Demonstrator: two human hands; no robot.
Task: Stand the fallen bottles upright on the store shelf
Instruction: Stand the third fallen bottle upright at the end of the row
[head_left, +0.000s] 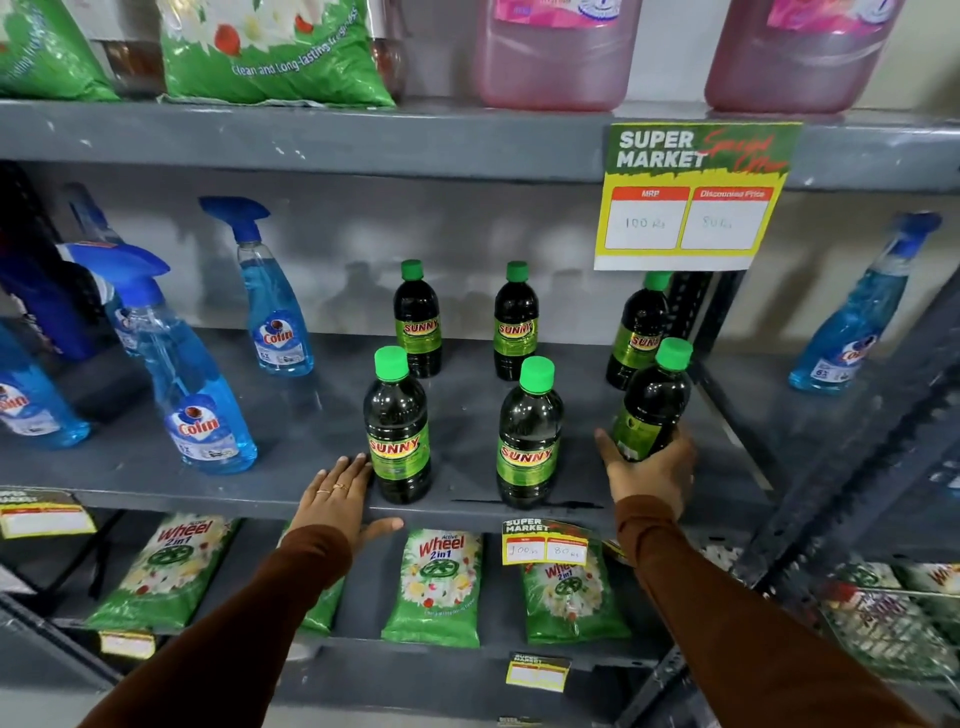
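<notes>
Several dark bottles with green caps and green "Sunny" labels stand on the grey middle shelf (322, 415). Three stand upright at the back, among them a left one (418, 319) and a middle one (515, 322). Two stand upright in front, a left one (397, 426) and a middle one (530, 434). My right hand (652, 475) grips the base of a sixth bottle (652, 402) at the front right, tilted slightly left, its label turned away. My left hand (343, 501) rests flat on the shelf's front edge with fingers apart, its fingertips beside the front left bottle.
Blue Colin spray bottles (208, 384) stand to the left, and one (857, 322) leans on the neighbouring shelf at right. A price card (691, 197) hangs from the shelf above. Green Wheel detergent packs (434, 587) lie on the shelf below. Pink jugs (550, 52) sit on top.
</notes>
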